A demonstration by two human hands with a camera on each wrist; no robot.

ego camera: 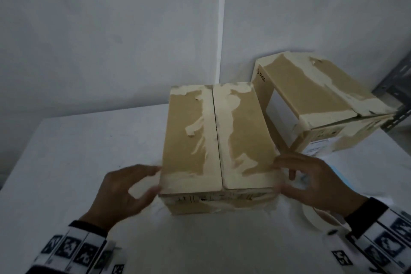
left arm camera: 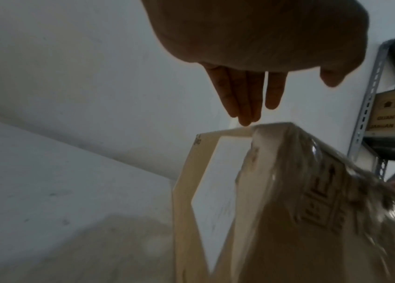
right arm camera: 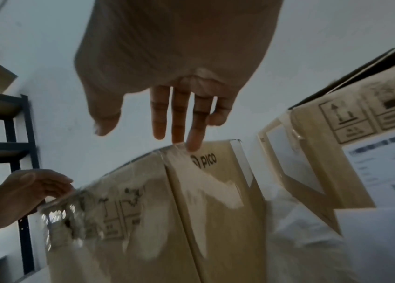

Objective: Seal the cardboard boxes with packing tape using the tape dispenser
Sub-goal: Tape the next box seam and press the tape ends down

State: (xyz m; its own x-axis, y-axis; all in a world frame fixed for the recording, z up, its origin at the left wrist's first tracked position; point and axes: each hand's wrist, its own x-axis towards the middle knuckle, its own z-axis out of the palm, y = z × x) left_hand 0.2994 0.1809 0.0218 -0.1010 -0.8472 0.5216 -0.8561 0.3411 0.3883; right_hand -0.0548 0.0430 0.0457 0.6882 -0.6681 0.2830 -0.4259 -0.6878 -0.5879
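A cardboard box (ego camera: pixel 219 140) stands in the middle of the white table (ego camera: pixel 89 162). Its two top flaps lie shut, with a bare seam down the middle and a torn, peeled surface. My left hand (ego camera: pixel 151 179) touches its near left corner, fingers spread and straight. My right hand (ego camera: pixel 280 175) touches the near right corner the same way. In the left wrist view the left hand's fingers (left arm camera: pixel 245 99) reach straight to the box's (left arm camera: pixel 288 229) top edge. In the right wrist view the right hand's fingertips (right arm camera: pixel 191 141) touch the box's (right arm camera: pixel 155 229) top edge. A pale ring like a tape roll (ego camera: pixel 311 218) lies under my right wrist.
A second cardboard box (ego camera: pixel 322 104) sits at the back right, close to the first one, with a printed label (right arm camera: pixel 385 168) on its side. A grey metal rack (ego camera: pixel 393 87) stands behind it. A dark shelf (right arm camera: pixel 15 153) is on the left. Something blue (ego camera: pixel 337 170) lies by my right hand.
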